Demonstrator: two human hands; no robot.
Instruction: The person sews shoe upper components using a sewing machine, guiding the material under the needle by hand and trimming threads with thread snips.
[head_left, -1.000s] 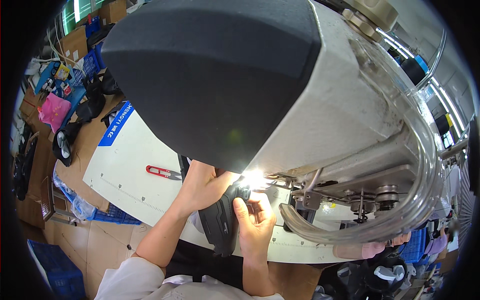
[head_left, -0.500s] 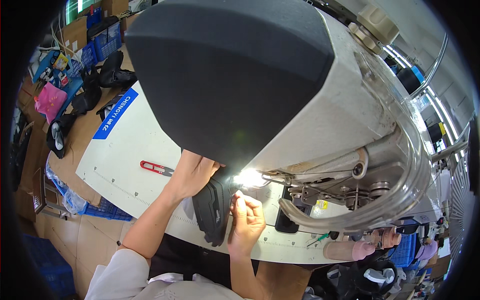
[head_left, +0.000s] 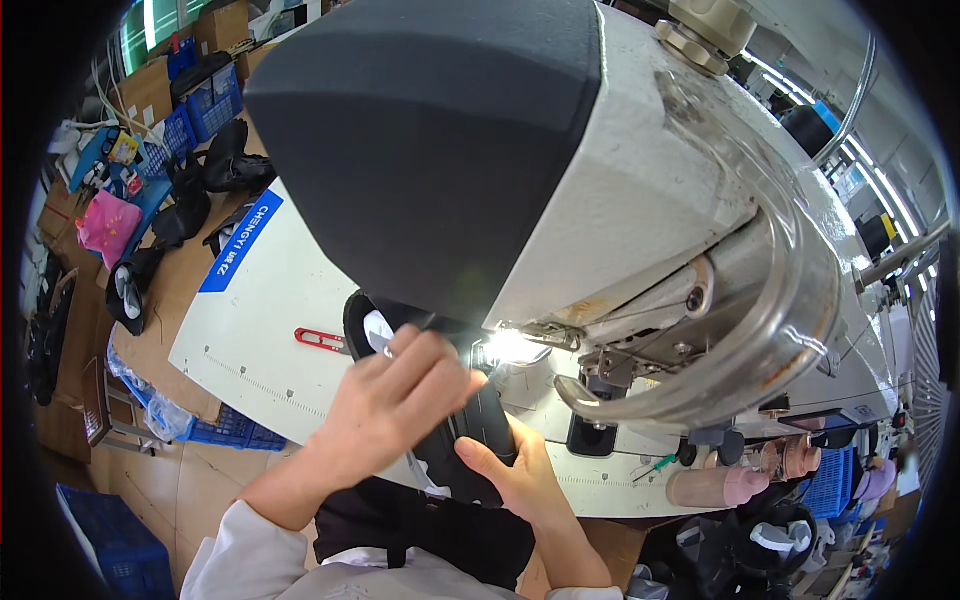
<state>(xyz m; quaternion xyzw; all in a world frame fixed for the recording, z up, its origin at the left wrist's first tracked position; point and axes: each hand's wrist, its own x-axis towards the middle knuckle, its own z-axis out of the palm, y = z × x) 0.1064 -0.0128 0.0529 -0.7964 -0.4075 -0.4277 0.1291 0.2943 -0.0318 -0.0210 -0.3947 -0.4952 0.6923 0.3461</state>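
A black sewn piece with white lining, much like a shoe upper point(head_left: 488, 420), lies on the white table of a sewing machine point(head_left: 430, 180), below its lit needle area. My right hand point(head_left: 520, 475) grips the near right side of the piece, thumb on top and fingers behind it. Over the piece's left part is my left hand point(head_left: 400, 400), slightly blurred, its fingers curled together. Whatever it may pinch is hidden or too small to make out. The red thread snips point(head_left: 320, 340) rest left of the piece.
A clear curved guard point(head_left: 800, 330) juts out at the machine's right. Pink bottles point(head_left: 715, 487) and a green-handled screwdriver point(head_left: 655, 467) are at the right edge. Black sewn pieces point(head_left: 235, 160) and blue baskets point(head_left: 213, 105) stand at the far left, with another blue basket point(head_left: 120, 545) below.
My left hand has come back toward me from under the machine head and lies across the piece. My right hand has gone from a pinch near the needle to gripping the piece, which has shifted and turned.
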